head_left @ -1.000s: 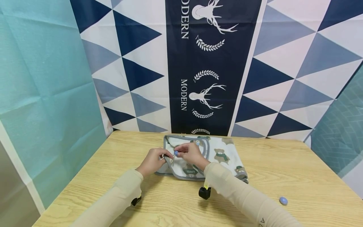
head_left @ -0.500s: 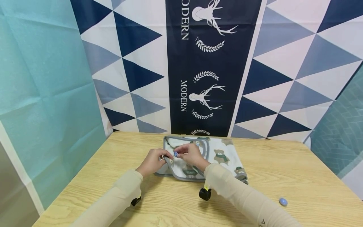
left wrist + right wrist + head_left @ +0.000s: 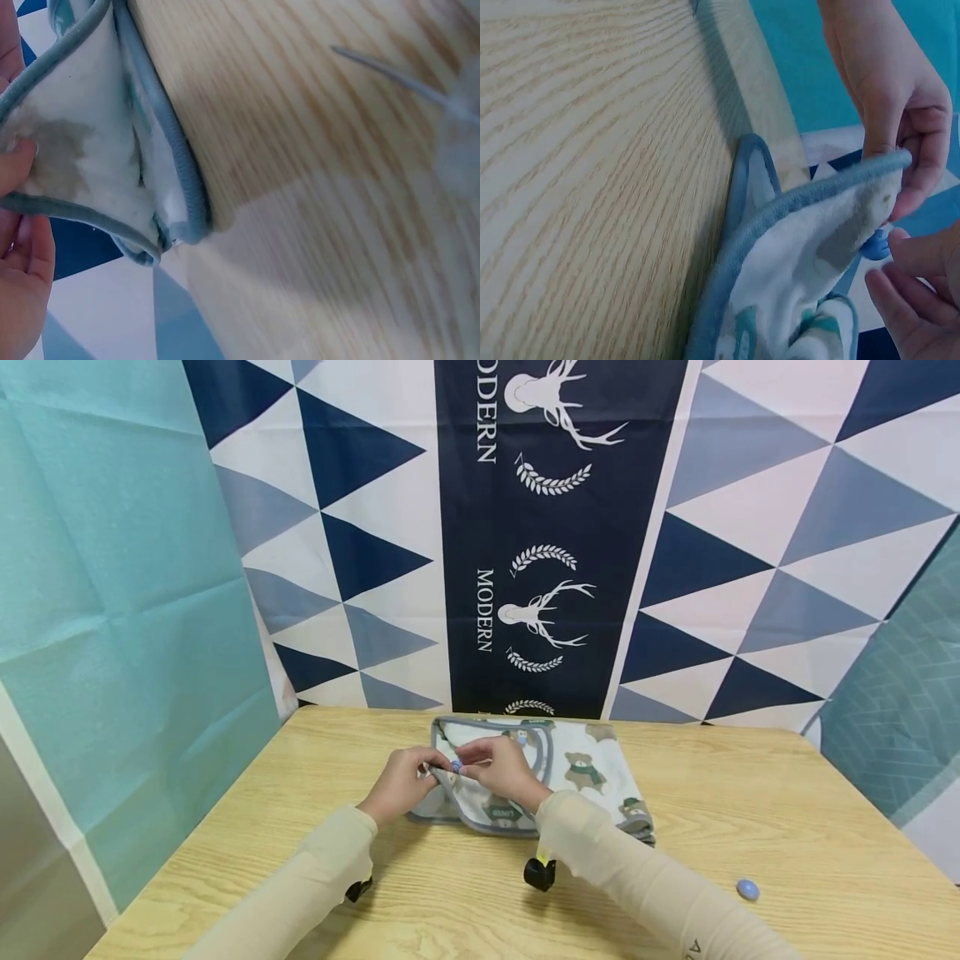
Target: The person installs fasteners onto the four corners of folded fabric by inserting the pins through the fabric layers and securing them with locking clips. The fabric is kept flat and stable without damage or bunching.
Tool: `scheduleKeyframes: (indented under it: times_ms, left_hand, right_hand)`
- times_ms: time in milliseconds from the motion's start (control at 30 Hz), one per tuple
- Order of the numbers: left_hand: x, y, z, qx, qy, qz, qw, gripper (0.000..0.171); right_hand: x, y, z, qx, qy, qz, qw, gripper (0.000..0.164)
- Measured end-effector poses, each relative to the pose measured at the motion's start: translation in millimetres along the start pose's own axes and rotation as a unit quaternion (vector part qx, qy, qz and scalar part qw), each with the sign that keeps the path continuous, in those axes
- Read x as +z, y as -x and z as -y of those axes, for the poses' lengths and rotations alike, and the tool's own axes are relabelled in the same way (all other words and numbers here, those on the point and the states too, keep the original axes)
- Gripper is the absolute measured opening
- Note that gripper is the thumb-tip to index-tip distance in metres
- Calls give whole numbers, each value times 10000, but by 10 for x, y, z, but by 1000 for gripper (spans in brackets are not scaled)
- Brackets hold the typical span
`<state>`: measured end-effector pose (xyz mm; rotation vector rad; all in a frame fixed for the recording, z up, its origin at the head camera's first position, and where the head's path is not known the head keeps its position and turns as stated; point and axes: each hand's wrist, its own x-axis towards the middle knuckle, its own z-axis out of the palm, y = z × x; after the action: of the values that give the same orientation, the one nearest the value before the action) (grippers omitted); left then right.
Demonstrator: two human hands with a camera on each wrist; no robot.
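A folded fleece blanket, white with printed bears and a grey-blue trimmed edge, lies near the back of the table. My left hand pinches its raised left corner between thumb and fingers; in the left wrist view, the thumb presses on the white fabric. A small round blue piece sits against the lifted corner. My right hand holds that piece between thumb and fingertips, close to the left hand's fingers. The side of the piece facing the cloth is hidden.
A second small blue oval piece lies on the wooden table at the right front. Black wrist devices hang beneath both forearms. A patterned curtain stands behind the table, with a teal one at the left.
My right hand has moved slightly left with the blue piece, bringing it against the blanket corner. The pale stem visible on it earlier no longer shows. The left hand keeps its pinch.
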<state>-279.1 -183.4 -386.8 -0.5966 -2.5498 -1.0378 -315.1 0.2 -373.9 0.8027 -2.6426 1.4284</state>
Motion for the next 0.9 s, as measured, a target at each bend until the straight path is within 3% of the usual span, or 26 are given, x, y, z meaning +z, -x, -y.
scheduleKeyframes:
  times_ms: [267, 433, 500, 667, 767, 900]
  left_hand:
    - [-107, 63, 25, -452, -56, -375, 9983, 15]
    - [-148, 57, -4, -687, -78, -297, 9972, 5]
    - [-176, 64, -40, -793, -129, -349, 9962, 8]
    - [-308, 147, -117, -971, -225, -455, 9940, 22]
    - [-418, 281, -133, -976, -389, -85, 9944, 24]
    - [-592, 523, -121, -725, -697, 905, 9908, 20]
  right_hand:
    - [115, 98, 112, 256, -133, -47, 9996, 34]
    - [172, 90, 122, -133, 100, 82, 9998, 19]
    - [173, 73, 120, -246, 255, 14, 9994, 13]
    - [116, 35, 107, 0, 443, -338, 9984, 12]
    - [69, 27, 78, 175, 511, -479, 9974, 13]
    - [-3, -16, 54, 442, 512, -560, 9961, 15]
